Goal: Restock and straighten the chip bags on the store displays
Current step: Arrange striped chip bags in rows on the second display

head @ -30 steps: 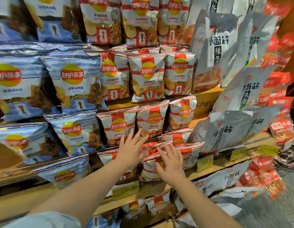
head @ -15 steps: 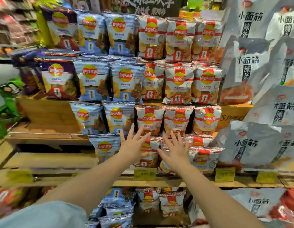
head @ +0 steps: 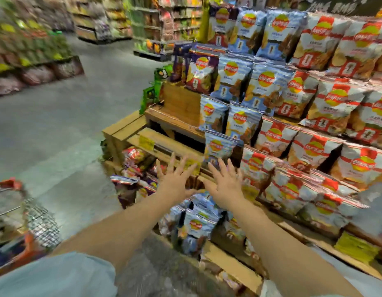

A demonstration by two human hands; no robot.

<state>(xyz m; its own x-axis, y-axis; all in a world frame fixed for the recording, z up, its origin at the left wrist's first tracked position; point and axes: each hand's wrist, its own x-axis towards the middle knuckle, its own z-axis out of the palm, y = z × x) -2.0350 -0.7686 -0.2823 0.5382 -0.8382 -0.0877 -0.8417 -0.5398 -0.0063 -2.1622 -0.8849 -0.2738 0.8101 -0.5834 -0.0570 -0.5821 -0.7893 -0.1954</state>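
Two bare hands reach toward the left end of the wooden display, both with fingers spread straight and holding nothing: the left hand (head: 175, 181) hovers in front of a bare plank of the wooden shelf (head: 164, 144), the right hand (head: 225, 185) just right of it, below a small blue chip bag (head: 220, 146) that stands alone at the edge of its row. Whether either fingertip touches a bag cannot be told through the blur. Further right, red-and-white chip bags (head: 314, 151) fill the tiers; more blue ones (head: 198, 224) lie lower, near the forearms. A wire shopping cart (head: 36, 215) sits at the near left on the aisle floor.

These bags look air-puffed, light and crinkly, with slick foil that would slide under a flat palm. The contents are probably brittle, so squeezing the belly risks crushing chips. A safer grip is likely a pinch on the crimped top seam, or both sides cradled lightly.
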